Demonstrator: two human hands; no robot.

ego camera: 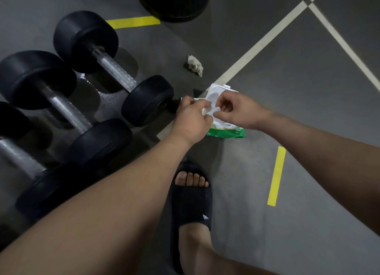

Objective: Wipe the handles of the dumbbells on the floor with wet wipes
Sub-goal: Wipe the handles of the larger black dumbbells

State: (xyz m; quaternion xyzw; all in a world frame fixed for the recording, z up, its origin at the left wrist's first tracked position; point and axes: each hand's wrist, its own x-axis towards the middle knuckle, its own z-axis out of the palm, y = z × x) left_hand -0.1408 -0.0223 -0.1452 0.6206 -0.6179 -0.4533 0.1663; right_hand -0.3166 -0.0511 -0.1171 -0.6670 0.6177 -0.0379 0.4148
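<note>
**A:** Left hand (191, 118) and right hand (236, 110), fingers curled, both pinching a white wet wipe (208, 111) at the mouth of the green-and-white soft wipe pack (228, 131)!

**B:** White flip lid (219, 89) is up. How many are left inside, I can't tell. Looks like the fetching step. Next, pull the wipe free.

**A:** Then left, to the black round-headed dumbbells (86, 40) and their knurled steel handles (116, 70), on the grey floor (287, 89) beside the pack.

**B:** Crumpled pale wipe (195, 66) beyond. The black round bin (172, 5) hides its contents.

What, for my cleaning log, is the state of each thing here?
Wipes pack: on floor, lid flipped open.
Fresh wipe: at the opening, pinched by left grip and right grip.
Used wipe: crumpled, lying on floor.
Dumbbells: lying on floor, untouched.
</note>
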